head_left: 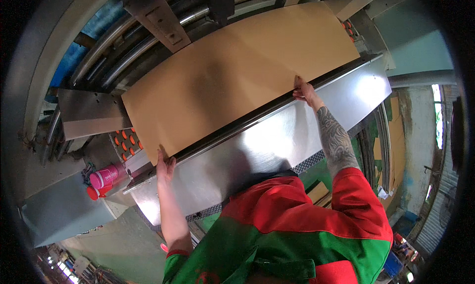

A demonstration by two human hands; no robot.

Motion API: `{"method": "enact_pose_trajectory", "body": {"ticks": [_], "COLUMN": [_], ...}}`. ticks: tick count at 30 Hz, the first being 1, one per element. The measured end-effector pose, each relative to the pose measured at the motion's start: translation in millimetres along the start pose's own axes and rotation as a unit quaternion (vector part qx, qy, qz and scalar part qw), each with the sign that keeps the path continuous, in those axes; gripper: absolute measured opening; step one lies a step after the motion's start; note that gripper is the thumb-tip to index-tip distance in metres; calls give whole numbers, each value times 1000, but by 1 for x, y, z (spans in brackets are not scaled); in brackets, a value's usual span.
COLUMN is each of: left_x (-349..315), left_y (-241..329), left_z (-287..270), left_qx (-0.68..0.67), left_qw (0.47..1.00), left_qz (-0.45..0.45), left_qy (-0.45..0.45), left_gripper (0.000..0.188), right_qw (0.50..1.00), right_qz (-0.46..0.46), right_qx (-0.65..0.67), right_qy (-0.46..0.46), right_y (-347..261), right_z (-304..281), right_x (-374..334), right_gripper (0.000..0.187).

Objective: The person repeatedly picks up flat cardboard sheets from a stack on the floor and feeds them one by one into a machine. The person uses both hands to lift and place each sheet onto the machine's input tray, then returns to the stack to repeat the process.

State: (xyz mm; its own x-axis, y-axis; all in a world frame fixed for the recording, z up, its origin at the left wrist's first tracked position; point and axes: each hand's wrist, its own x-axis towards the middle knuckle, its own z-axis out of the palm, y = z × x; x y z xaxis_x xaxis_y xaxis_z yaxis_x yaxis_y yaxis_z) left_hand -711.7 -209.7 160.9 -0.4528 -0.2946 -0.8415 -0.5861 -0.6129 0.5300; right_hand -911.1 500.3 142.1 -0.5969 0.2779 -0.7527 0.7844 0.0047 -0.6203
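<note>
A wide brown cardboard sheet (237,66) lies across the machine, its near edge along a dark metal bar (237,121). At the sheet's near left corner, my left hand (166,167) is closed on the edge, one finger pointing up along it. My right hand (305,93) grips the near edge further right, with a finger resting on the sheet's top and the others curled by the bar. The undersides of both grips are hidden. Below the bar a shiny metal panel (267,140) slopes toward my body.
Metal plates (156,19) and steel rods (118,61) stand beyond the sheet. Orange rollers (127,141) show at its left end. A pink container (105,176) and a red one (94,193) sit at the left. Brown boards (396,135) lean on the right.
</note>
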Motion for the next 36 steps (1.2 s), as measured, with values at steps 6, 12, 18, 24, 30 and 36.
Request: {"method": "enact_pose_trajectory", "body": {"ticks": [6,12,18,24,30,36], "left_x": [-3,1,6,8,18,29], "left_y": [-29,-20,-14,-33,-43,-42], "left_z": [36,42,37,59,56,53], "left_qx": [-247,-191,-230,-201,-164,-166], "left_qw": [962,975,973,971,975,972], "left_qz": [88,61,-19,98,106,104], "left_qy": [-71,-94,-28,-80,-105,-133], "left_gripper": [83,99,101,82,74,71], "right_qw": [986,992,986,981,973,961], "right_qz": [-65,-90,-94,-68,-81,-62], "right_qx": [147,90,139,184,209,265], "right_qy": [-47,-10,-22,7,45,44], "right_y": [16,23,21,13,19,10], "right_z": [9,5,10,28,30,31], "right_x": [20,27,24,24,30,27], "right_gripper": [52,39,44,33,33,25]}}
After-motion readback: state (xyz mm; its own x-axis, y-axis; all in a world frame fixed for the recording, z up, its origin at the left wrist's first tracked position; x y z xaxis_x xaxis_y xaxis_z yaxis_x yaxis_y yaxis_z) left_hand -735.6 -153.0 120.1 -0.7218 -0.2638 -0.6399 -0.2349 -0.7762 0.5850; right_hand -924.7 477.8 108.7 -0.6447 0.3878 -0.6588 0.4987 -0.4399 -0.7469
